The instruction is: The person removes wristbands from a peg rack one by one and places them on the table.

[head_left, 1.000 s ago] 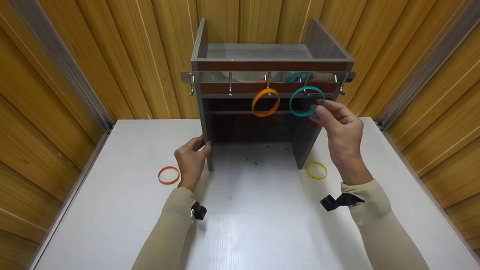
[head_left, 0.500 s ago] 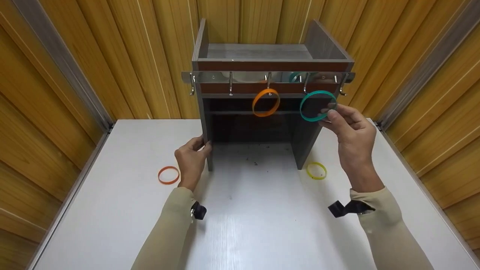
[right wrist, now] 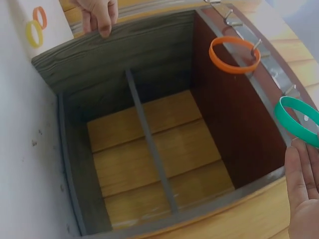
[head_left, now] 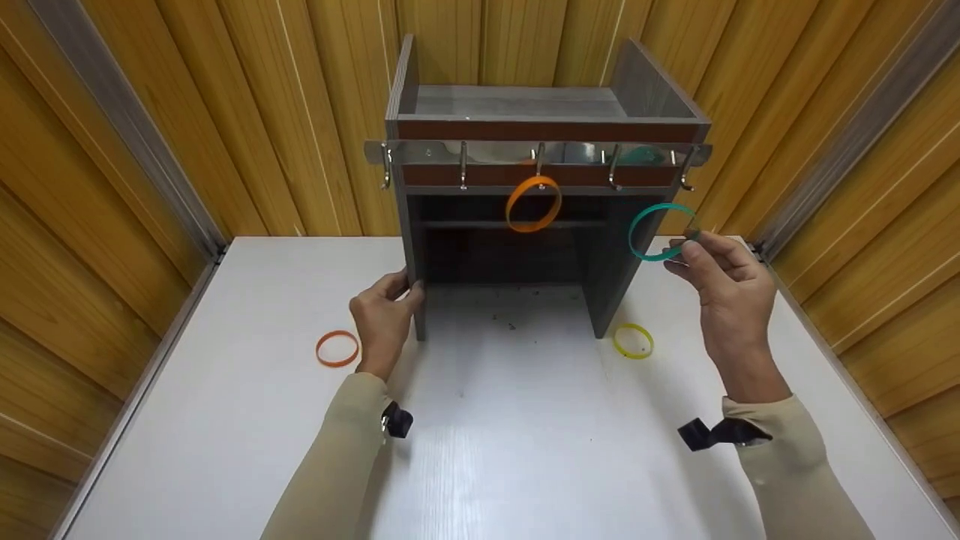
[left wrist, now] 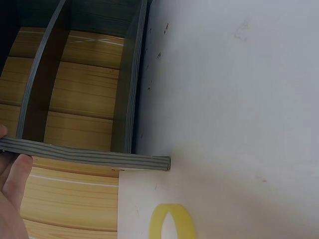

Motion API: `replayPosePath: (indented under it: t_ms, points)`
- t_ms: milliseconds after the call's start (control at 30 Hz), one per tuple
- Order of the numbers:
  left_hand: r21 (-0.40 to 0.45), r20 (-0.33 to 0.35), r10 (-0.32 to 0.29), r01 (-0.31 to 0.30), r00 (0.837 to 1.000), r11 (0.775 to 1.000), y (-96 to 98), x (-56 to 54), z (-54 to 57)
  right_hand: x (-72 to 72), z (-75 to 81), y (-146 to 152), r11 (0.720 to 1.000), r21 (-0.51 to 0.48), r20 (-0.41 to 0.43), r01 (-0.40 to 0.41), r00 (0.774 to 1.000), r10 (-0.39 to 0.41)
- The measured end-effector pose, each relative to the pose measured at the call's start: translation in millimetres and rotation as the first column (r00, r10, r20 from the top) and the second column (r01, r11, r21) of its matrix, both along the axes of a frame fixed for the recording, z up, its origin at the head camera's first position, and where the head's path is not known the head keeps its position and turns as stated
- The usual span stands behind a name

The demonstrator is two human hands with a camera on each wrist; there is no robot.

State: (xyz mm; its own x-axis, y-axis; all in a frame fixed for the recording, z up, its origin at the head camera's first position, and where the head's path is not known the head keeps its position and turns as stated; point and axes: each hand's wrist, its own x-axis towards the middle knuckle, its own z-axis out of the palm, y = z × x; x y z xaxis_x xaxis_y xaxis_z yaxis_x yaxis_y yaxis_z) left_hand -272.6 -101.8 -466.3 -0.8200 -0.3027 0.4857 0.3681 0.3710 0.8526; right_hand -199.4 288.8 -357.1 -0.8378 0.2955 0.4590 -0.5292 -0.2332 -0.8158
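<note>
My right hand pinches a teal wristband between thumb and fingers, in the air to the right of the shelf unit. In the right wrist view the teal wristband appears at the right edge, above my fingers. An orange wristband hangs from the middle hook of the metal hook rail across the front of the grey shelf unit. My left hand grips the front edge of the unit's left side panel, thumb on one face and fingers on the other.
On the white table lie a red-orange wristband left of my left hand and a yellow wristband by the unit's right foot. Another yellow wristband lies near the left panel, hidden in the head view. Wood-patterned walls stand around.
My right hand has moved right and down with the teal wristband, away from the hook rail's right part. My left hand stays on the side panel; the orange wristband still hangs.
</note>
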Motion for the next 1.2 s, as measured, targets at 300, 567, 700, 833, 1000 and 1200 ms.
replayPosePath:
  t_ms: [300,567,700,833,1000,1200]
  points:
    - [0.007,0.001,0.001,-0.001,1.000,1.000,0.4,1.6,-0.1,0.1,-20.9,22,0.997,0.034,0.093,0.069,0.993,-0.072]
    - [0.006,0.000,0.007,-0.007,1.000,1.000,0.6,2.7,0.1,-2.1,-42.4,44,0.996,0.018,0.226,0.085,0.970,-0.087]
    - [-0.005,-0.004,0.017,-0.018,1.000,1.000,0.5,2.9,0.3,-6.7,-55.3,56,0.996,-0.021,0.256,0.084,0.964,-0.076]
    - [-0.009,-0.003,0.019,-0.019,1.000,1.000,0.1,3.1,0.0,-8.7,-68.2,67,0.996,-0.041,0.306,0.085,0.950,-0.068]
    - [-0.015,0.000,0.020,-0.020,1.000,1.000,-0.9,3.5,0.2,-10.2,-83.8,79,0.993,-0.050,0.370,0.108,0.925,-0.082]
    - [-0.004,0.008,0.016,-0.016,1.000,1.000,-2.3,4.0,-0.4,-12.1,-99.9,89,0.992,-0.035,0.427,0.124,0.899,-0.097]
